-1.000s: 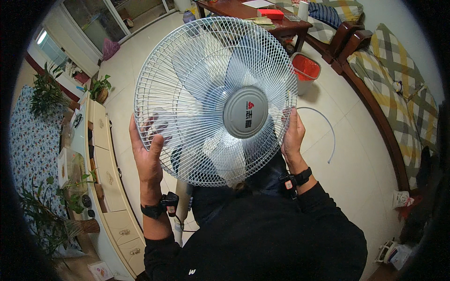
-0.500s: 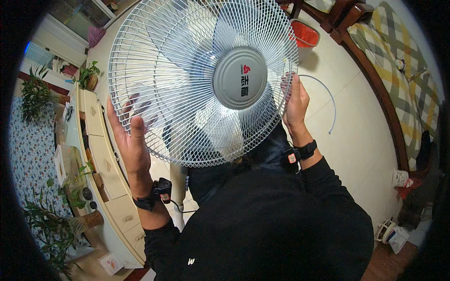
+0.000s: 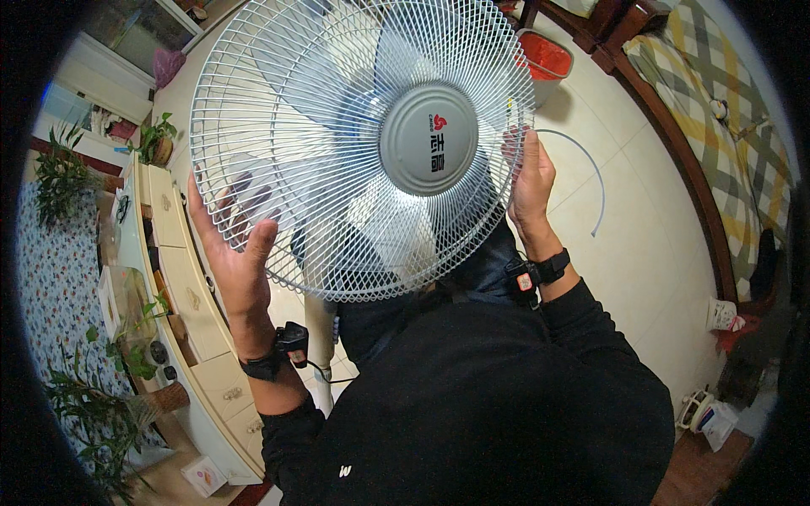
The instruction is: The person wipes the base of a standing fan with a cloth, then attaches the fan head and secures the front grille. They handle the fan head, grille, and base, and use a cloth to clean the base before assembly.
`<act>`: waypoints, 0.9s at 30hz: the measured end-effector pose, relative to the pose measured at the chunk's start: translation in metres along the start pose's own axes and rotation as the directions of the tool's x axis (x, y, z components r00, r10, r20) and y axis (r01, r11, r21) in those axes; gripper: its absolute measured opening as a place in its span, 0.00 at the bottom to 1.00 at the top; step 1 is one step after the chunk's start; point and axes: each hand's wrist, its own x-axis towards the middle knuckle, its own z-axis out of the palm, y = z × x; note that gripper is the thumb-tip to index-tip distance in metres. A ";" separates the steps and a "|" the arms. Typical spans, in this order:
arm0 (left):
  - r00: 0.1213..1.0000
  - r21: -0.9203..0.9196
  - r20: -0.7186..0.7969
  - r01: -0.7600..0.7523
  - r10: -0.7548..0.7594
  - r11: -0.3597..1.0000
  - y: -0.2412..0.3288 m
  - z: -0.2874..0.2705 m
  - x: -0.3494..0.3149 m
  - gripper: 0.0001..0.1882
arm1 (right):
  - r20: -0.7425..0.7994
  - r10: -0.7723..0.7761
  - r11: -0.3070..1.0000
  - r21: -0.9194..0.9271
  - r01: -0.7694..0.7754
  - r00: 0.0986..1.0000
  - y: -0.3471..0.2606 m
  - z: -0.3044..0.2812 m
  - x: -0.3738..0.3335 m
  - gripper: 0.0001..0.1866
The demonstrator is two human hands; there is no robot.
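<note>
The big fan (image 3: 337,160) is up between the two hands. The left hand (image 3: 243,274) has its fingers around one side of it, and the right hand (image 3: 533,185) holds the other side. The fan's round grey middle (image 3: 409,160) has a red sign and dark writing, turned sideways. The black top (image 3: 489,388) has a little white mark (image 3: 344,471).

Pale tiled floor (image 3: 650,244), red-lined bin (image 3: 550,91) standing on it, thin curved strip (image 3: 602,190) lying near the bin, purple bag (image 3: 169,66) resting farther left.
</note>
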 end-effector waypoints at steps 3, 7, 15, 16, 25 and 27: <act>1.000 -0.042 -0.019 -0.006 0.005 0.999 -0.001 -0.002 0.003 0.57 | 0.010 0.003 1.000 -0.005 -0.003 1.000 0.001 -0.001 0.000 0.24; 0.998 -0.089 -0.051 0.034 -0.039 0.995 -0.005 -0.004 0.004 0.55 | 0.003 0.008 1.000 0.013 -0.008 1.000 0.002 -0.002 0.001 0.24; 0.990 -0.015 -0.103 0.094 -0.095 0.995 -0.008 -0.012 -0.003 0.49 | 0.003 -0.017 1.000 -0.010 0.017 1.000 0.024 -0.034 0.004 0.35; 0.983 0.001 -0.133 0.128 -0.127 0.992 -0.009 -0.014 -0.003 0.49 | -0.082 0.025 0.999 -0.032 -0.028 0.996 0.035 -0.048 0.007 0.34; 0.980 0.203 -0.192 0.080 -0.040 0.976 -0.032 -0.060 -0.021 0.49 | -0.148 0.344 0.164 -0.963 -0.215 0.927 0.175 -0.284 0.025 0.19; 0.972 0.257 -0.233 0.099 -0.038 0.961 -0.032 -0.070 -0.026 0.47 | -0.047 0.451 0.056 -0.995 -0.081 0.891 0.200 -0.312 0.018 0.22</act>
